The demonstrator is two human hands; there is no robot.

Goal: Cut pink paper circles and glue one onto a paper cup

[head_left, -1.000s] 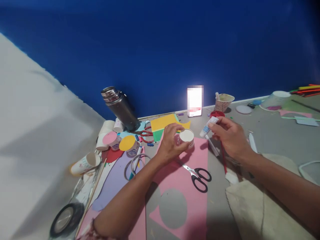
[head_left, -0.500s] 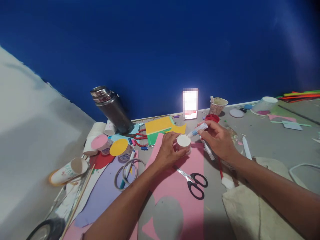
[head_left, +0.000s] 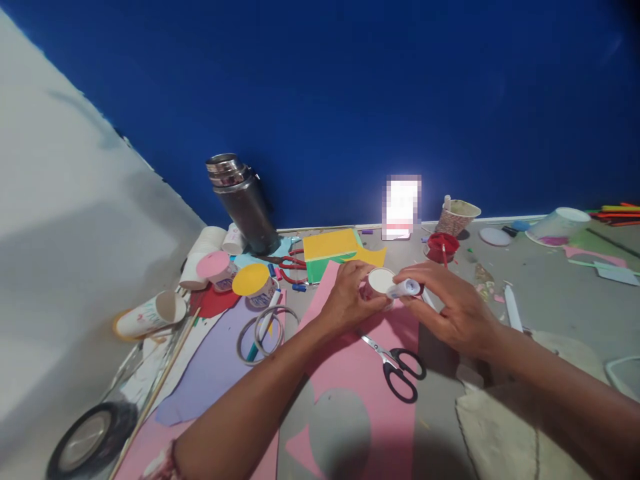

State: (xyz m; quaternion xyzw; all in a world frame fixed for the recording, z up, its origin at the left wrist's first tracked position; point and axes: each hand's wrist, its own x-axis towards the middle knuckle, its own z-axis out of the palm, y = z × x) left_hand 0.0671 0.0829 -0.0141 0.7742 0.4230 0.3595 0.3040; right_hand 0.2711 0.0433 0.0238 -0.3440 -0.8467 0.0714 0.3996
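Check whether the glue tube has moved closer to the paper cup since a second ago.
Yes. The right hand has brought the glue tube leftward to the paper cup rim, which the left hand holds.

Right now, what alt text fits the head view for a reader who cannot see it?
The left hand holds a small paper cup over pink paper while the right hand brings a glue tube to its rim. Black scissors lie just below.

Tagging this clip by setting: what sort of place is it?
Likely a paper-craft work spot on a grey surface against a blue wall. Cut coloured paper sheets, scissors and paper cups lie about; the hands hold a small cup and a glue tube.
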